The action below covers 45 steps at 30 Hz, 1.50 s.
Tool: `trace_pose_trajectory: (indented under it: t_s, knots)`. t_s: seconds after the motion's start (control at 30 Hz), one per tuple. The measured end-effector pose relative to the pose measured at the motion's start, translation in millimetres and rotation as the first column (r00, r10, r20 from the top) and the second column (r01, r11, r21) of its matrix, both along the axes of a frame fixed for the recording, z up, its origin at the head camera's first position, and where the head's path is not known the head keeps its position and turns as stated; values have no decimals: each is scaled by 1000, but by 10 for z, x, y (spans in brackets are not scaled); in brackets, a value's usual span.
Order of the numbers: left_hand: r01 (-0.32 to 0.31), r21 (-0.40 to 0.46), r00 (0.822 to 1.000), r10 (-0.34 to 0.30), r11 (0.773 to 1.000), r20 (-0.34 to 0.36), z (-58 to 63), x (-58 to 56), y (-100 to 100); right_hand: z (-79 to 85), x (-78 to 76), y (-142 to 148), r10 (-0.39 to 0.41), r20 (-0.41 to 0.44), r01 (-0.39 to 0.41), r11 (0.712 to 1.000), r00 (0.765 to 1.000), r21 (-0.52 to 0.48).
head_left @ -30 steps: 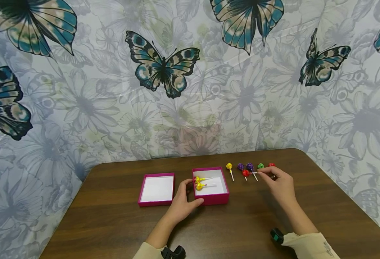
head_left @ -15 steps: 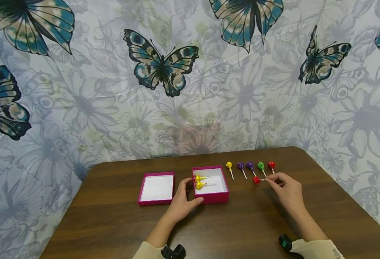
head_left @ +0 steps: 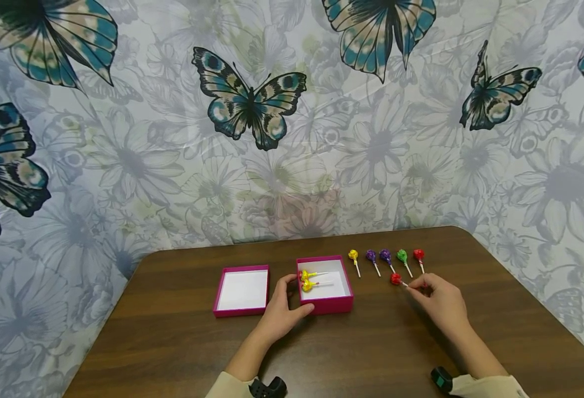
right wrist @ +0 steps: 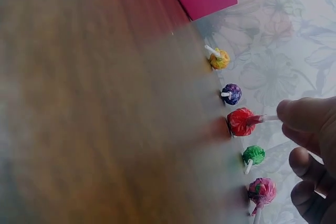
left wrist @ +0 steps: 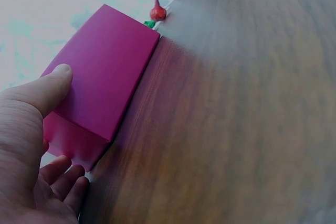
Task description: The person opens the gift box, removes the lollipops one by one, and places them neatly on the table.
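My right hand (head_left: 441,304) pinches the white stick of a red lollipop (head_left: 395,278) between thumb and fingertips. Its wrapped head points left, in front of the row of lollipops; in the right wrist view the red lollipop (right wrist: 241,122) overlaps that row. My left hand (head_left: 279,318) holds the near left corner of an uncovered pink box (head_left: 327,306). On the box's front face (left wrist: 110,72) rests the left thumb, while the other fingers lie along its left side, partly hidden. Inside, near the left wall, are two yellow lollipops (head_left: 308,286), sticks pointing right.
A pink lid (head_left: 242,290), white inside up, lies left of the box. Right of the box runs a row: a yellow lollipop (head_left: 353,255), two purple lollipops (head_left: 385,255), a green lollipop (head_left: 402,256) and a red-wrapped lollipop (head_left: 418,254). A butterfly-print backdrop (head_left: 322,166) hangs behind the table.
The right hand has drawn the red lollipop rightward and nearer to me, away from the purple ones, uncovering the right end of the row. My left hand stays on the box.
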<state>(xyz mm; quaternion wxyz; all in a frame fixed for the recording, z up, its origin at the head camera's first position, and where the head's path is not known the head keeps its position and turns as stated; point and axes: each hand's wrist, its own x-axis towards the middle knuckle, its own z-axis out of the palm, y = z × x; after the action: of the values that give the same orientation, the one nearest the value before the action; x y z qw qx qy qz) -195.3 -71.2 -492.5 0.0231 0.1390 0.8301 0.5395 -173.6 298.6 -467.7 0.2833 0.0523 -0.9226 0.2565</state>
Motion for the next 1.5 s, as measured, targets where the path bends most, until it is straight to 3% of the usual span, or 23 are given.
trace_pose_trajectory:
  t_s: [0.17,0.47,0.67,1.13,1.3,1.5]
  knots:
    - [-6,-1,1000,6,1000,0,2,-1,4,1,57,-16,-27,101,24,999,994,32]
    - [-6,-4,1000,6,1000,1,-1,2,7,-2,94,-64,-22,308,13,999,951,31]
    - [-2,-13,1000,2,1000,6,10,-1,11,-14,86,-70,-20,334,14,1000,942,22]
    - [-7,-17,1000,7,1000,3,7,11,7,-54,69,-73,-18,321,19,1000,947,-1]
    - [-3,-15,1000,3,1000,4,-1,11,7,-34,78,-80,-34,348,33,999,937,6]
    - [-1,-20,1000,1,1000,-2,-15,6,8,-5,80,-70,-75,410,72,997,909,22]
